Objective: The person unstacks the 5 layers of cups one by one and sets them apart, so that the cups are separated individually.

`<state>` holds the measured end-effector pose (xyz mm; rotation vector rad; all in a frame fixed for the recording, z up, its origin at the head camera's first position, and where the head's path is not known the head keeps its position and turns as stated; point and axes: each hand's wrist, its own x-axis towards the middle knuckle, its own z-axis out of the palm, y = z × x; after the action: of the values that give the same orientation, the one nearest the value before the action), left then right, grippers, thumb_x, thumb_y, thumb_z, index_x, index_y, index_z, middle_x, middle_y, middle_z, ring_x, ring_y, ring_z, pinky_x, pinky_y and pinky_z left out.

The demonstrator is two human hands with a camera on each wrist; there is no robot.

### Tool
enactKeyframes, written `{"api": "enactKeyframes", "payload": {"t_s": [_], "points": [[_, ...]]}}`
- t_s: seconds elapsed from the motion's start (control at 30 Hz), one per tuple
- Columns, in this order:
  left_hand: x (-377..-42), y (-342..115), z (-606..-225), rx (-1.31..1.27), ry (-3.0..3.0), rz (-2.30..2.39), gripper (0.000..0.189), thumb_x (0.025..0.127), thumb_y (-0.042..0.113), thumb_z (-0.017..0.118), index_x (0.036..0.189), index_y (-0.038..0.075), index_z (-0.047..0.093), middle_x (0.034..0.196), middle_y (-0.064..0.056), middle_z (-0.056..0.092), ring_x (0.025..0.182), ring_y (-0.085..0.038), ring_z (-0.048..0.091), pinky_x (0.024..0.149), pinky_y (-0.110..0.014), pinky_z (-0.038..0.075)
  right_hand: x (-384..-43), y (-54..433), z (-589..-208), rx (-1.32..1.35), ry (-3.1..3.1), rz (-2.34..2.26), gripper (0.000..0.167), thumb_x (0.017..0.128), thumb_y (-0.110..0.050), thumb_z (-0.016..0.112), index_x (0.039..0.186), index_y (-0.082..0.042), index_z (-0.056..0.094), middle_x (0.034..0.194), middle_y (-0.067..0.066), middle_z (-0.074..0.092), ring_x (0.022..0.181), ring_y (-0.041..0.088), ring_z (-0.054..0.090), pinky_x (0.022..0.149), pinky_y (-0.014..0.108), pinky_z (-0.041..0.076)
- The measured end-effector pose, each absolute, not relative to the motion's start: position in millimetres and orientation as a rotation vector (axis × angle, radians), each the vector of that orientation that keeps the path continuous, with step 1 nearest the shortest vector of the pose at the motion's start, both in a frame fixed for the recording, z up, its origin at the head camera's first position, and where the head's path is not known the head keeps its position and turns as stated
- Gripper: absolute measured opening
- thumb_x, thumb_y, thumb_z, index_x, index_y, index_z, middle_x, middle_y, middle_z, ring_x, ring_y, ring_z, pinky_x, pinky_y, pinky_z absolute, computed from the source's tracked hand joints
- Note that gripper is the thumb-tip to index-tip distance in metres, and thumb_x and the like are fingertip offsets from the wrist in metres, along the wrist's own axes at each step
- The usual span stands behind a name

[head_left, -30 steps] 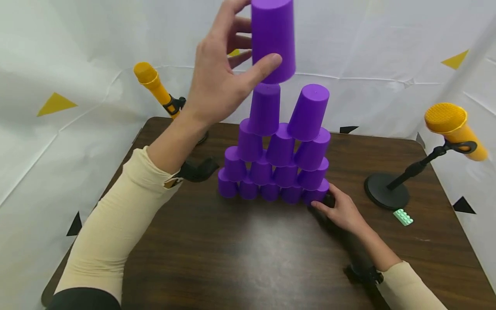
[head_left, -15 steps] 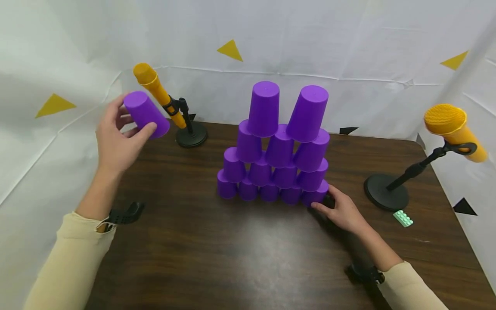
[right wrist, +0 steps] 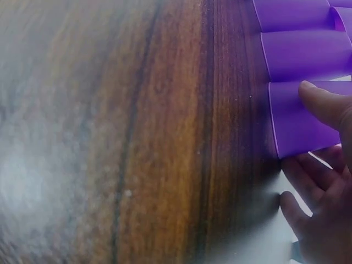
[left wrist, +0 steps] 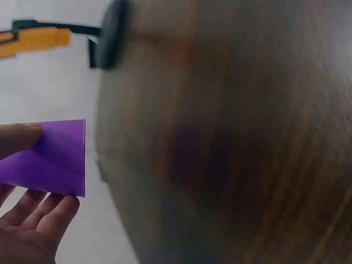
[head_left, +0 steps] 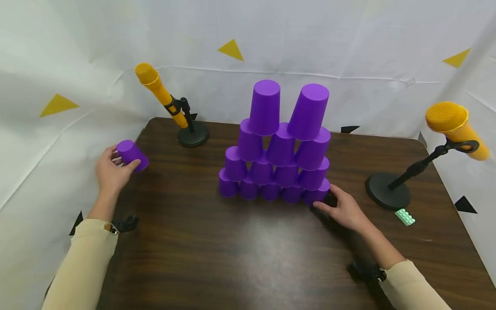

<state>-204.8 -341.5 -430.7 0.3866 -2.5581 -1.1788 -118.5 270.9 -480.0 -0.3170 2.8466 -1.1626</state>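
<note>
My left hand (head_left: pixel 111 174) holds an upside-down, slightly tilted purple plastic cup (head_left: pixel 132 156) off the table's left side. The left wrist view shows the thumb on one side of that cup (left wrist: pixel 58 154) and the fingers beneath. A pyramid of upside-down purple cups (head_left: pixel 286 144) rises mid-table, with two cups (head_left: pixel 309 113) forming its uppermost row and several in each row below. At its lower right corner, my right hand (head_left: pixel 346 211) grips the end cup of the bottom row (right wrist: pixel 300 118), thumb in front and fingers along the outer side.
A yellow microphone (head_left: pixel 159 90) on a black stand is at the back left of the wooden table (head_left: pixel 217 249). Another yellow microphone (head_left: pixel 447 118) stands at the right, a mint-green toy brick (head_left: pixel 405 217) by its base. White sheeting (head_left: pixel 329 38) hangs behind.
My left hand has carried its cup from above the pyramid out to the left, then lower. The right hand has stayed at the bottom corner cup, and the pyramid stands as before.
</note>
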Motion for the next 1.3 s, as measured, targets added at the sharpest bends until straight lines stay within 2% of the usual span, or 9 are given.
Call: {"api": "enactKeyframes", "payload": {"t_s": [0.3,0.6,0.97,1.2,1.3], "points": [[-215,-363,-460,0.455,-2.606,-1.186,0.072,0.089,0.019,0.073,0.147,0.001,0.035,0.140,-0.027,0.046,0.123,-0.043,0.052,0.100,-0.054,0.044,-122,272,-480,-0.303,2.844,-1.147,0.067,0.087,-0.038,0.074,0.140,-0.004,0.049,0.134,0.021,0.057,0.126,0.041,0.049,0.103,0.060,0.036],[-224,-367,-468,0.459,-2.628,-1.209,0.070,0.091,0.014,0.070,0.148,0.000,0.031,0.142,-0.030,0.043,0.125,-0.045,0.049,0.101,-0.054,0.042,-123,272,-476,-0.298,2.848,-1.144,0.066,0.088,-0.036,0.075,0.139,-0.003,0.049,0.133,0.022,0.057,0.127,0.041,0.049,0.104,0.059,0.035],[-224,-361,-471,0.447,-2.617,-1.197,0.069,0.091,0.012,0.070,0.147,0.000,0.032,0.142,-0.030,0.044,0.123,-0.045,0.051,0.100,-0.053,0.043,-121,274,-476,-0.288,2.844,-1.150,0.066,0.088,-0.036,0.075,0.139,-0.002,0.049,0.133,0.022,0.057,0.127,0.041,0.049,0.104,0.059,0.035],[-223,-363,-473,0.480,-2.609,-1.242,0.074,0.088,0.001,0.068,0.151,0.003,0.029,0.144,-0.028,0.042,0.126,-0.043,0.049,0.103,-0.052,0.041,-120,274,-477,-0.288,2.855,-1.161,0.065,0.087,-0.035,0.075,0.138,-0.002,0.051,0.132,0.022,0.057,0.126,0.041,0.049,0.104,0.058,0.036],[-221,-363,-472,0.529,-2.558,-1.307,0.080,0.083,-0.009,0.060,0.153,0.009,0.026,0.147,-0.022,0.041,0.130,-0.037,0.046,0.106,-0.048,0.040,-120,274,-478,-0.290,2.855,-1.160,0.065,0.087,-0.035,0.075,0.138,-0.002,0.051,0.133,0.022,0.057,0.127,0.040,0.049,0.104,0.058,0.036]]}}
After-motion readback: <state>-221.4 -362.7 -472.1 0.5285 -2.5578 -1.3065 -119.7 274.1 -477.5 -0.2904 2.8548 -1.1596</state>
